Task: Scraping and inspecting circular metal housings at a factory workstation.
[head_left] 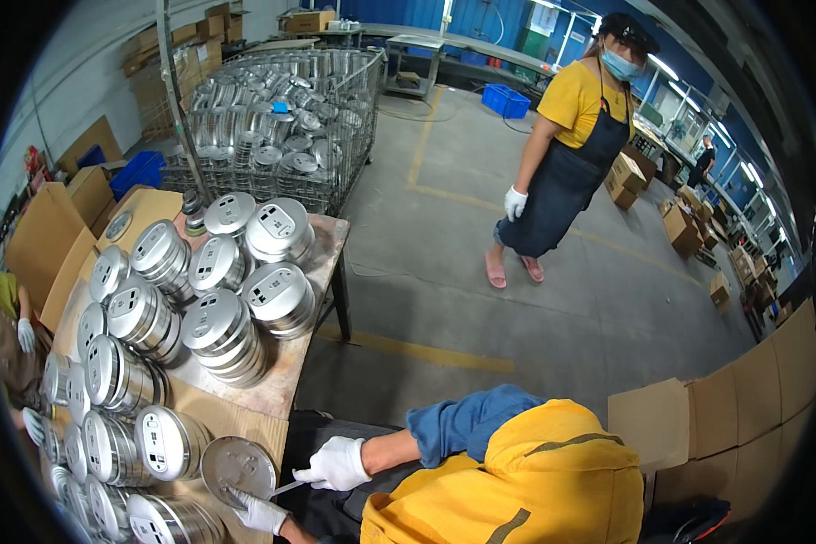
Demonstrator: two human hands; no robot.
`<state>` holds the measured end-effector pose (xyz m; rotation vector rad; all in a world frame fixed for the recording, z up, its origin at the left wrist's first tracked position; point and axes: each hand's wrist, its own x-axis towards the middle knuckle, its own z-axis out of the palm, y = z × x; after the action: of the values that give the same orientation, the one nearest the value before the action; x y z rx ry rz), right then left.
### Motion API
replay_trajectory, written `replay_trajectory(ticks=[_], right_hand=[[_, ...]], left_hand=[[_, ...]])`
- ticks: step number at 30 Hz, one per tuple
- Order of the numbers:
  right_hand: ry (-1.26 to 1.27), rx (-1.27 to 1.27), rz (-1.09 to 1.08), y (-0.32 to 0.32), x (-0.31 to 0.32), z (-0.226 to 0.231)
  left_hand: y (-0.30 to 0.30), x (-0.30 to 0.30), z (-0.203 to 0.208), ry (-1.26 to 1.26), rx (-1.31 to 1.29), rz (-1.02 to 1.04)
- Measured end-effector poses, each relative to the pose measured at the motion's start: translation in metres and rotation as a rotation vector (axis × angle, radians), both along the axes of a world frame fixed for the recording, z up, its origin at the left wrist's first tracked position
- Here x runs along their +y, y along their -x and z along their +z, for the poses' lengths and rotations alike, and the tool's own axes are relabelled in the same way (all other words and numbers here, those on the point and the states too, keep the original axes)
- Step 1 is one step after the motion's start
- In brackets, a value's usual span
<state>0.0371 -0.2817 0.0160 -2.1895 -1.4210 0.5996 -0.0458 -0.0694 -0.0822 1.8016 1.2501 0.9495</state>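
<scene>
My left hand (259, 513), in a white glove, grips the lower edge of a round grey metal disc (238, 464) with small fittings on its face. The disc is tilted beside the table edge. To its right, my white-gloved right hand (337, 464) is closed on a thin, light-coloured strip-like tool (288, 488). Its end reaches toward the disc's lower right edge; whether they touch cannot be told. Close by stands a silver canister (168, 444) with a slotted oval plate on top, among several like it. A stack of such metal rounds (222, 337) stands further back.
A wire cage (349, 150) full of metal parts stands behind the table (286, 367). One person (585, 154) in a dark apron stands on the floor; another person's gloved hand (26, 335) shows at far left. Cardboard boxes (730, 408) line the right side. A blue crate (506, 101) lies further off.
</scene>
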Motion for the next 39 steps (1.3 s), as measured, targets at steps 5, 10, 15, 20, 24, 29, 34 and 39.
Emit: replay_trajectory(ticks=[5, 10, 15, 20, 24, 29, 34, 39], right_hand=[[0.000, 0.001, 0.002, 0.000, 0.002, 0.001], [0.068, 0.026, 0.031, 0.000, 0.004, 0.004], [0.068, 0.056, 0.017, 0.000, 0.004, 0.005], [0.098, 0.077, 0.038, -0.006, 0.000, 0.011], [0.087, 0.071, 0.009, -0.014, -0.003, 0.023], [0.145, 0.023, -0.108, -0.025, 0.002, 0.036], [0.203, -0.161, -0.061, -0.036, 0.012, 0.050], [0.406, -0.240, 0.056, -0.033, 0.035, 0.071]], left_hand=[[0.000, -0.001, 0.003, 0.059, -0.005, -0.013], [0.001, -0.002, 0.002, 0.017, -0.040, -0.035], [0.002, -0.001, 0.001, 0.006, -0.040, -0.071], [0.000, -0.001, 0.002, 0.030, -0.007, -0.052], [-0.001, -0.002, 0.012, 0.091, -0.012, -0.010], [0.001, -0.009, 0.025, -0.039, 0.028, 0.022], [0.002, -0.022, 0.036, 0.039, 0.121, -0.005], [0.002, -0.027, 0.046, 0.229, -0.188, 0.011]])
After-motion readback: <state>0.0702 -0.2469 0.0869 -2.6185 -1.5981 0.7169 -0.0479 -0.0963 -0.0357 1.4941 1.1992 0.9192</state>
